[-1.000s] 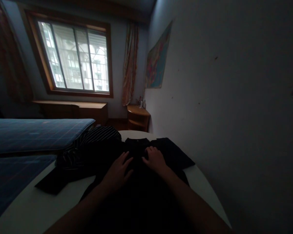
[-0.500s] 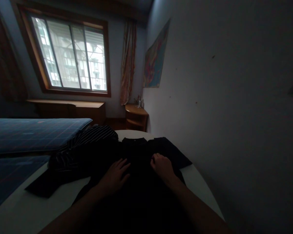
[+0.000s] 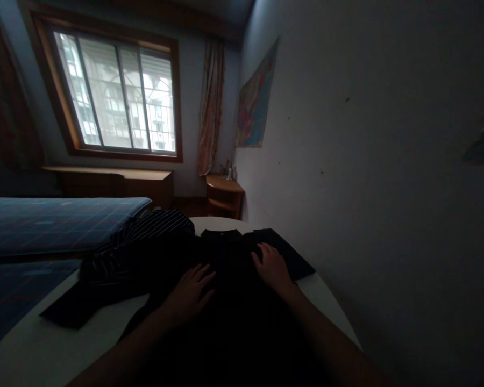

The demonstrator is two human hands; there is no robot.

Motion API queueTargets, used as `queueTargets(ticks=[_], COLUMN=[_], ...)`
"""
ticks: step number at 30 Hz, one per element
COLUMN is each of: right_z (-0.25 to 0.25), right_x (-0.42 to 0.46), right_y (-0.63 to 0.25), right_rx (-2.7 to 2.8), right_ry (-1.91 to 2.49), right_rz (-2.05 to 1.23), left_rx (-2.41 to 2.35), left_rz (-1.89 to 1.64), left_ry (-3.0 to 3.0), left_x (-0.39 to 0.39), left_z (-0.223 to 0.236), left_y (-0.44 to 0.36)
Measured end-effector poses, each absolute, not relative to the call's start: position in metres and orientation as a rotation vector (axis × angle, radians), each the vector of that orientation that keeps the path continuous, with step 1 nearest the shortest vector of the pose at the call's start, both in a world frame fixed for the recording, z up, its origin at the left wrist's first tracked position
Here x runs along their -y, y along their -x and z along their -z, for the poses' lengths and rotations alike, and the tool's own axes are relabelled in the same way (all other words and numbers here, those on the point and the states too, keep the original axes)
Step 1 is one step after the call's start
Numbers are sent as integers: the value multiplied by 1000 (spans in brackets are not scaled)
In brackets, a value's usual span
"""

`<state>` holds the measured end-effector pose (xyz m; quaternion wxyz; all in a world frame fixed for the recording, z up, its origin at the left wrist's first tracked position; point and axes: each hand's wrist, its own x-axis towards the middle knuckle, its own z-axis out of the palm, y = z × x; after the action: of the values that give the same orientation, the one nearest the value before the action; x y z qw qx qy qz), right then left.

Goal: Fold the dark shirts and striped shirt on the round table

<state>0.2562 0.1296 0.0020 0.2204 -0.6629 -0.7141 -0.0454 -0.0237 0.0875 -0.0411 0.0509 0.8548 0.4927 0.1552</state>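
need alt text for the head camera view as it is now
A person's open left hand and open right hand are on or just above a black collared garment spread on a pale, round-edged table in dim light. Striped dark cloth lies to the left, near a blue checked mattress; a bright window and a wall map are beyond.

No text can be read; the wall map [image 3: 255,107] seems too dim.

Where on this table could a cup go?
Bare tabletop lies between left forearm and left sleeve; slimmer strips lie beyond the collar and beside the right forearm. Crowded middle: black garment, left hand, right hand. Striped cloth crowds far left.
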Motion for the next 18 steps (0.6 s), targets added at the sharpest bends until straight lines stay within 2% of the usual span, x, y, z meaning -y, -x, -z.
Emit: queueTargets(ticks=[4,13,18], right_z=[-11,-18,-11], right_x=[-173,-243,-249], right_y=[-279,-307,-301], right_rx=[1856,1831,1747], right_ry=[2042,2175,2252], right_rz=[-22,-263,-226], left_rx=[-1438,-1406,-1407], left_rz=[-463,-376,-370], left_ry=[-2631,-2606,-2599], left_x=[-84,-82,-84], left_z=[34,33,34], left_y=[23,23,23])
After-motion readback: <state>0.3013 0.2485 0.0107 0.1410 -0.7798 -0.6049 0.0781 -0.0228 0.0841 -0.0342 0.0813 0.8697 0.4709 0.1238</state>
